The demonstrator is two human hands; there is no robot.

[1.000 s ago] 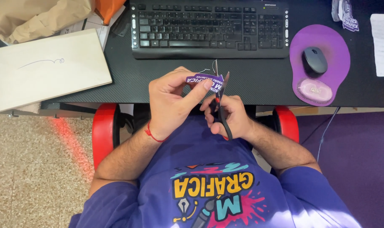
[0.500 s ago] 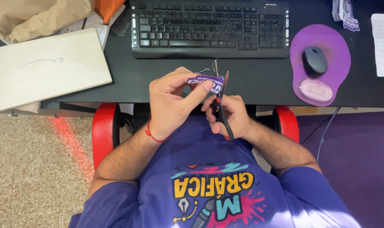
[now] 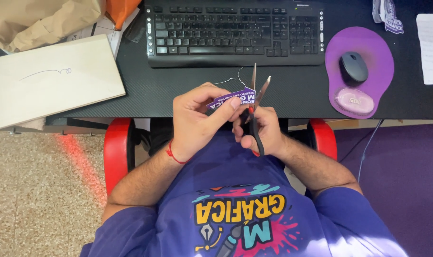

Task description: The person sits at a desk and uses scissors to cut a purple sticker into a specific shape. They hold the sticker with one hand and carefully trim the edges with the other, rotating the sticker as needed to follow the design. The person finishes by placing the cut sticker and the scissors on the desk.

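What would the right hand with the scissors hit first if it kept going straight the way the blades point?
Probably the black computer keyboard. The right hand aims the open scissors up across bare black desk toward its front edge, though depth is hard to judge.

On my feed I see a dark blue short-sleeved shirt with a bright printed graphic on the chest in yellow, teal, pink and orange, with a pen-nib drawing among paint splashes. The left hand (image 3: pixel 197 121) has a thin red string bracelet at its wrist. The right hand (image 3: pixel 259 131) and both forearms are bare.
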